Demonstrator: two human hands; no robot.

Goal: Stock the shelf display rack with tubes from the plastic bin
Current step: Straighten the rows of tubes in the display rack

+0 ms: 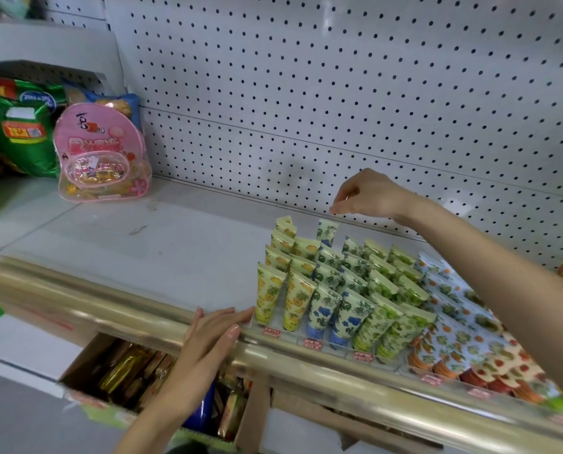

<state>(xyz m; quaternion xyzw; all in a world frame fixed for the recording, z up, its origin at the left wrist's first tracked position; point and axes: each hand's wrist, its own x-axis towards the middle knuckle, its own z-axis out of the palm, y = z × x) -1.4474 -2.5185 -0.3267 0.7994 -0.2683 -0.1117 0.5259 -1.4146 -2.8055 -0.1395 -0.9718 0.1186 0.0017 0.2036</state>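
Observation:
A clear stepped display rack (275, 326) on the white shelf holds rows of patterned tubes: yellow ones (267, 296) at the left, then blue-flowered (322, 309), green (385, 326) and orange and red ones (453, 348) to the right. One blue-flowered tube (327, 231) stands tallest at the back of its row. My right hand (368, 194) hovers just above it, fingertips pinched together, holding nothing I can see. My left hand (213, 332) lies flat with fingers spread on the gold shelf rail beside the rack's left front corner. No plastic bin is in view.
White shelf surface (149, 247) stretches left of the rack, backed by a pegboard wall (339, 93). A pink snack bag (100, 155) and green packets (21, 132) stand at the far left. A gold rail (110, 303) edges the shelf. Below, a cardboard box (149, 375) holds wrapped goods.

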